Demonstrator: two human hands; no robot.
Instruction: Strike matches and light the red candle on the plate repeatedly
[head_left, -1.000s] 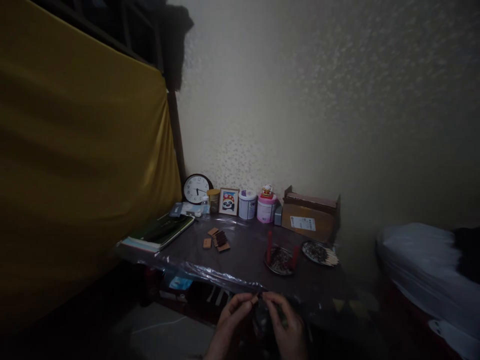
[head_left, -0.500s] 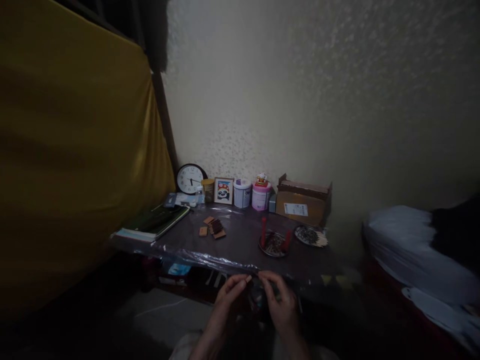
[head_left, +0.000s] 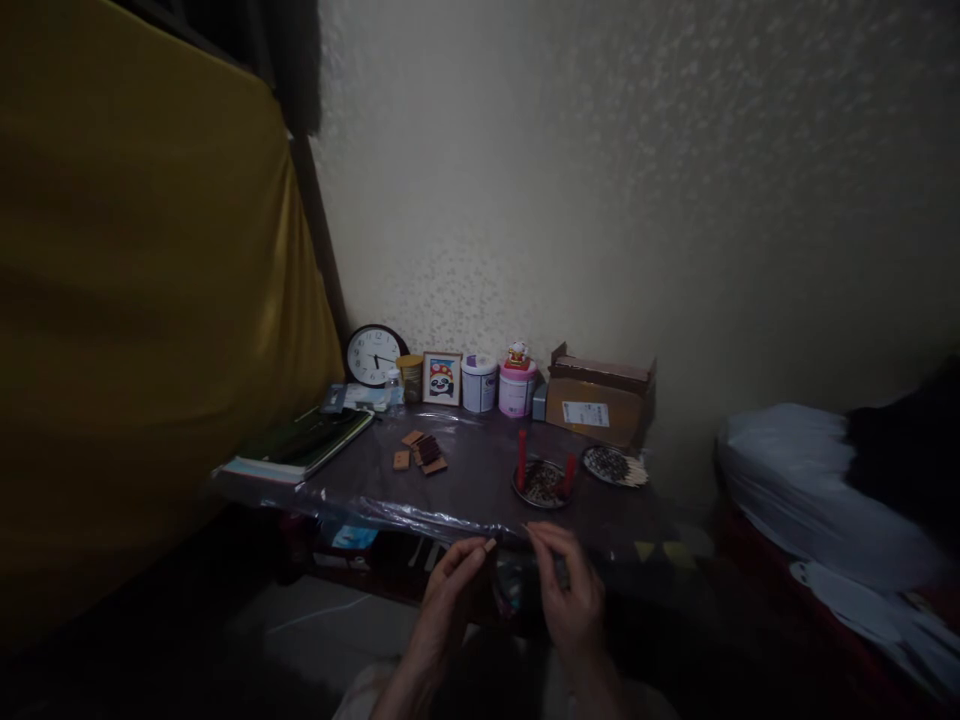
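Observation:
My left hand (head_left: 448, 598) is raised in front of the table's near edge, its fingertips pinched on a small pale piece (head_left: 490, 545). My right hand (head_left: 570, 590) is level with it, a short gap to the right, fingers curled and pinched; what it holds is too dark to make out. Something small and dark (head_left: 510, 592) hangs between the two hands. On the dark table (head_left: 480, 490) beyond lie several small brown tiles (head_left: 421, 453) and a round dish (head_left: 541, 482) with two red candles.
Along the wall stand a clock (head_left: 371, 354), a small framed picture (head_left: 442, 378), two tubs (head_left: 496, 384) and a cardboard box (head_left: 598, 402). Books (head_left: 300, 450) lie at the table's left end. A yellow cloth (head_left: 142, 300) hangs on the left; white bedding (head_left: 810, 490) is on the right.
The view has pulled back and shifted, so the table sits higher and further left. My hands have moved slightly apart; the left still pinches the pale piece.

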